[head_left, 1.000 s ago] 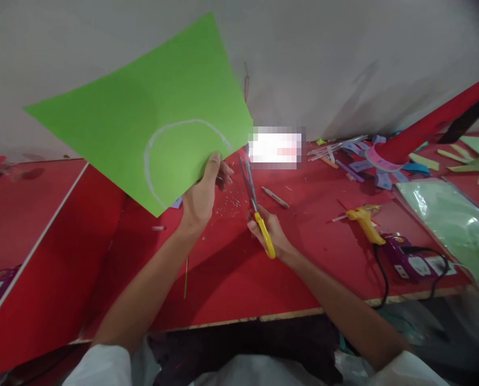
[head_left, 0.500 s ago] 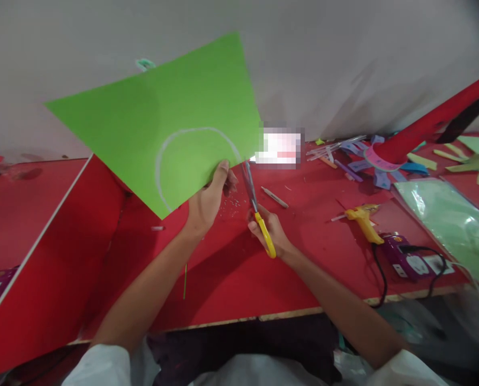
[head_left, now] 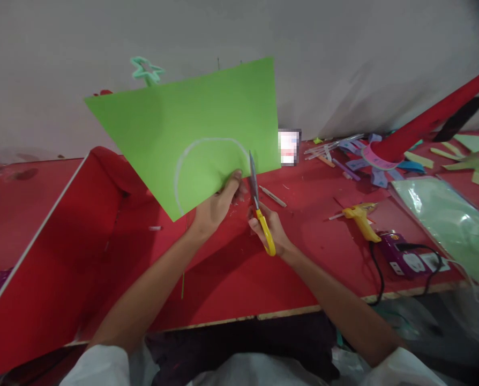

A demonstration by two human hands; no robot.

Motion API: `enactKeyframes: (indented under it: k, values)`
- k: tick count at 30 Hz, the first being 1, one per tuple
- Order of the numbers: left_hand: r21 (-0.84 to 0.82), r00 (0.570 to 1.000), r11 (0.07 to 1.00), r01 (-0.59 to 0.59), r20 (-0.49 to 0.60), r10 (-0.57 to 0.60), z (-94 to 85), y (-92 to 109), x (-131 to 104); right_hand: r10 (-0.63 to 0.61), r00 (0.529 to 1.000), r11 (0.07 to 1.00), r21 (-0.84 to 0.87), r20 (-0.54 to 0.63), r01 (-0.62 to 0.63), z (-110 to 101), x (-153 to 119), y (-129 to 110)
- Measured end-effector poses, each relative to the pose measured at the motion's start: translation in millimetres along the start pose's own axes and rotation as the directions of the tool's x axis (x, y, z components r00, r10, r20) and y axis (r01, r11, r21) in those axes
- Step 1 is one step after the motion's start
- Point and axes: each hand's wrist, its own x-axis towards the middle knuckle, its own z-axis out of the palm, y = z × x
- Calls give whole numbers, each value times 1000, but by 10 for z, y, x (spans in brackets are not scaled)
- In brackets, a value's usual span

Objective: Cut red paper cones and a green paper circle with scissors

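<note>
A green sheet of paper [head_left: 207,118], marked with a white curved line, is held up and tilted above the table. My left hand [head_left: 219,203] pinches its lower edge, thumb in front and the other fingers behind. In my right hand [head_left: 269,225] is a pair of scissors [head_left: 263,228] with yellow handles, blades pointing up. The blades overlap the sheet's lower right part, close to the right end of the white line. How far they are parted cannot be made out clearly.
On the red table [head_left: 231,289] lie a white pen [head_left: 272,196], a yellow glue gun [head_left: 362,220], a purple box [head_left: 404,257] with a black cord, and a plastic-wrapped green pack [head_left: 444,214]. Paper strips [head_left: 350,166] lie at the back right. A red panel [head_left: 62,252] rises at left.
The green sheet has shifted right and its top has dropped, with my left hand moving slightly right. The scissor blades now overlap the sheet near the line's end. My right hand has stayed nearly in place.
</note>
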Motion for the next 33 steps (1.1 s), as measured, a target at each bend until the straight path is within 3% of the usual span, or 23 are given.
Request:
enactKeyframes:
  k: [3,20,33]
  values:
    - [-12,997,999,-33,76,34,-6,-7,-3,2,1000,1000,-6,-1,-2,-1,2,-1]
    - [-6,996,1000,-6,87,6,-12,29,-7,26,1000,1000,6,10,-26,-8,-5,-58]
    - [-56,995,996,67,82,-62,38,43,-37,-11,999,997,82,53,6,48,8,91]
